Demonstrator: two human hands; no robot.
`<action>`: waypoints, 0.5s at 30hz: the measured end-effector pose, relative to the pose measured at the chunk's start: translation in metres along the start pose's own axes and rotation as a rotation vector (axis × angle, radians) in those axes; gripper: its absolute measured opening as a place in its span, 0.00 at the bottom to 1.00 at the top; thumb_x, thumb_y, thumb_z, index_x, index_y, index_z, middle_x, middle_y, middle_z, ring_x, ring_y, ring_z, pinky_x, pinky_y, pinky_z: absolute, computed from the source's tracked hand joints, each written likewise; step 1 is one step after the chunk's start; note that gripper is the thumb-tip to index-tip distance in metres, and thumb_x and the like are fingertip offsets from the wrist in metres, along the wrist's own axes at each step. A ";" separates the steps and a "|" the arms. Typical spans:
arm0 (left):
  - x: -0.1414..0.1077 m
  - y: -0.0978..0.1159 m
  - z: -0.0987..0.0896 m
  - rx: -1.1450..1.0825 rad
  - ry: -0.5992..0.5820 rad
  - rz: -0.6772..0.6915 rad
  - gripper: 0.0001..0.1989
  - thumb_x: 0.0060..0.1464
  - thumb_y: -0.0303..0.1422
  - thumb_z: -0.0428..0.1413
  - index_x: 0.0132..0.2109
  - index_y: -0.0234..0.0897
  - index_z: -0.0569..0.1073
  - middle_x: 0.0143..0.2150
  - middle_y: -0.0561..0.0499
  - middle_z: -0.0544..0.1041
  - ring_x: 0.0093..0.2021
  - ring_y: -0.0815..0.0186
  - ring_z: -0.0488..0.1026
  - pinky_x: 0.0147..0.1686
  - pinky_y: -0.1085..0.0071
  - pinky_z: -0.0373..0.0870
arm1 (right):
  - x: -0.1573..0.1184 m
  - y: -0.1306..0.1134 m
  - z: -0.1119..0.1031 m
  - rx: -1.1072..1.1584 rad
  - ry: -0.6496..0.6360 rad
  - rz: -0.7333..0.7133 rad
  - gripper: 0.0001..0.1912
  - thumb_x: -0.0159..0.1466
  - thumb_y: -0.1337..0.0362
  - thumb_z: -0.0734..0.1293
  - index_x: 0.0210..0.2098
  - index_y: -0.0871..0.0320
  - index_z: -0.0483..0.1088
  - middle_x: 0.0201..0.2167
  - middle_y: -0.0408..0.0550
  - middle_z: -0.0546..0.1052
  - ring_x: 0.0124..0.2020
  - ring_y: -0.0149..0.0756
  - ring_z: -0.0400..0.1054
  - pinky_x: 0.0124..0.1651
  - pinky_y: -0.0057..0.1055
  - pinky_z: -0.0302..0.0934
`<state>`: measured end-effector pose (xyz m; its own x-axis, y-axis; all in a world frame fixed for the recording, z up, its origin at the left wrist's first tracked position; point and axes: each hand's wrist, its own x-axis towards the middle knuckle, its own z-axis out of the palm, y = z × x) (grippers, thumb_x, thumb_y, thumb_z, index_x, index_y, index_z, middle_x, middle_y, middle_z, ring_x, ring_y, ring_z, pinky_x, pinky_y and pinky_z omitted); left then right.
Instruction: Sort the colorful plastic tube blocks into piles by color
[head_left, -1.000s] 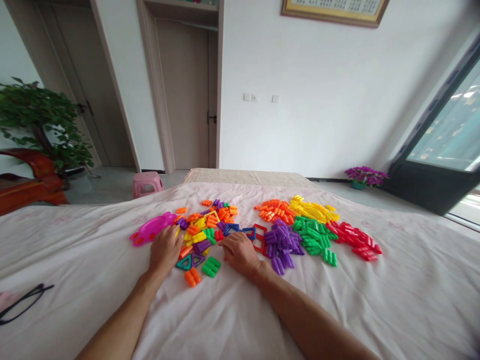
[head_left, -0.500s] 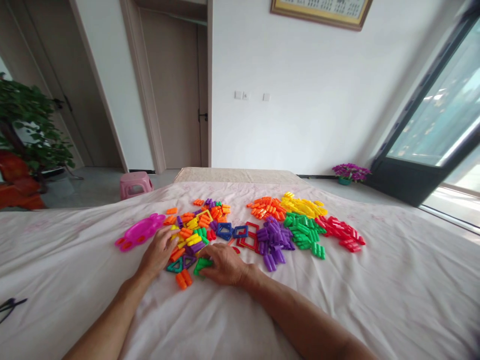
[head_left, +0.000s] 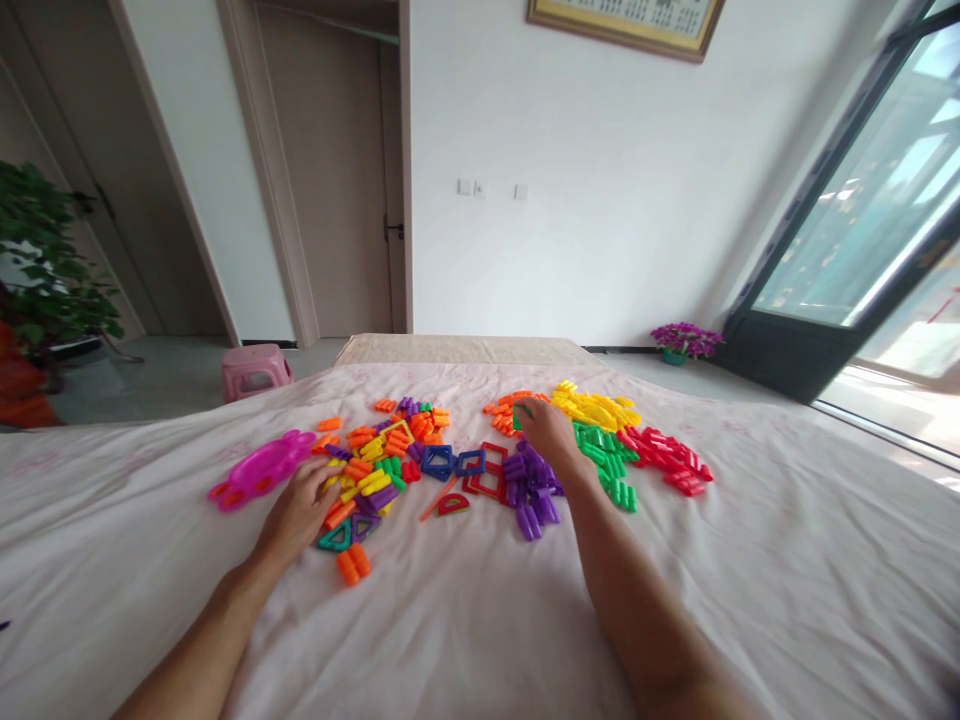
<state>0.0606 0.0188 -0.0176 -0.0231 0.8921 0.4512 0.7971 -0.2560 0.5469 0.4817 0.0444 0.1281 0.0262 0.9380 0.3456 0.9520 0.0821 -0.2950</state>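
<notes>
My left hand [head_left: 301,500] rests at the near-left edge of a mixed heap of plastic building blocks [head_left: 375,482], fingers a little apart and touching its yellow and orange pieces. Nothing is visibly held in it. My right hand [head_left: 549,432] is closed on a green block [head_left: 519,416], only part of which shows past the fingers. That hand is over the sorted piles, between the orange blocks [head_left: 499,408] and the green blocks [head_left: 598,448]. Just below it lie purple blocks [head_left: 534,490]. Yellow blocks [head_left: 600,408] and red blocks [head_left: 667,458] form piles farther right.
A magenta animal-shaped plastic piece [head_left: 266,466] lies left of the heap. Blue square frames [head_left: 438,462], red square frames [head_left: 489,484] and a red half-round piece [head_left: 451,506] sit mid-table. Wrinkled pale cloth [head_left: 420,620] covers the table. A pink stool [head_left: 256,372] stands beyond.
My right hand has carried the green block from the near side of the mixed heap up and right to the sorted piles. My left hand stays by the heap. The view has shifted slightly.
</notes>
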 end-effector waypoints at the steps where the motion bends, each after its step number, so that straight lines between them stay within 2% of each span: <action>1: 0.000 0.000 0.000 0.003 0.000 0.000 0.22 0.57 0.43 0.48 0.48 0.35 0.79 0.54 0.41 0.75 0.59 0.54 0.70 0.64 0.57 0.63 | 0.002 0.011 -0.006 -0.047 -0.020 0.076 0.18 0.68 0.62 0.58 0.47 0.54 0.78 0.43 0.51 0.81 0.45 0.41 0.74 0.43 0.30 0.61; 5: 0.000 -0.001 0.000 0.005 0.004 0.000 0.21 0.57 0.44 0.49 0.48 0.37 0.79 0.54 0.42 0.75 0.59 0.55 0.70 0.63 0.57 0.64 | 0.006 0.057 -0.023 -0.178 -0.109 0.321 0.18 0.66 0.62 0.59 0.46 0.55 0.79 0.44 0.56 0.80 0.46 0.45 0.74 0.43 0.33 0.62; 7: 0.001 -0.001 -0.001 0.006 0.004 0.005 0.21 0.57 0.43 0.49 0.48 0.37 0.79 0.55 0.42 0.75 0.59 0.55 0.70 0.63 0.57 0.64 | 0.005 0.075 -0.026 -0.219 -0.093 0.400 0.19 0.65 0.62 0.60 0.50 0.55 0.78 0.49 0.58 0.79 0.50 0.48 0.73 0.46 0.36 0.62; 9: 0.001 0.000 -0.001 0.008 -0.003 0.007 0.21 0.57 0.43 0.49 0.48 0.37 0.79 0.54 0.42 0.75 0.59 0.55 0.70 0.63 0.57 0.64 | 0.005 0.084 -0.028 -0.230 -0.043 0.408 0.21 0.65 0.61 0.61 0.55 0.56 0.75 0.54 0.58 0.76 0.54 0.49 0.71 0.49 0.37 0.62; 12: 0.000 0.001 -0.001 0.013 -0.010 -0.003 0.22 0.57 0.43 0.48 0.48 0.36 0.79 0.55 0.41 0.74 0.59 0.54 0.70 0.63 0.56 0.64 | 0.005 0.073 -0.026 -0.140 -0.011 0.289 0.20 0.66 0.61 0.61 0.55 0.55 0.75 0.52 0.55 0.78 0.53 0.46 0.71 0.50 0.34 0.62; 15: 0.000 0.003 -0.002 0.021 -0.008 -0.010 0.23 0.57 0.43 0.48 0.48 0.35 0.79 0.55 0.40 0.74 0.59 0.54 0.70 0.63 0.56 0.63 | 0.004 0.039 -0.018 -0.027 0.010 0.113 0.17 0.68 0.62 0.60 0.50 0.55 0.77 0.48 0.51 0.80 0.50 0.42 0.73 0.49 0.30 0.61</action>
<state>0.0617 0.0173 -0.0148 -0.0262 0.8975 0.4403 0.8092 -0.2396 0.5364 0.5243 0.0455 0.1343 0.1367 0.9374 0.3204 0.9506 -0.0331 -0.3086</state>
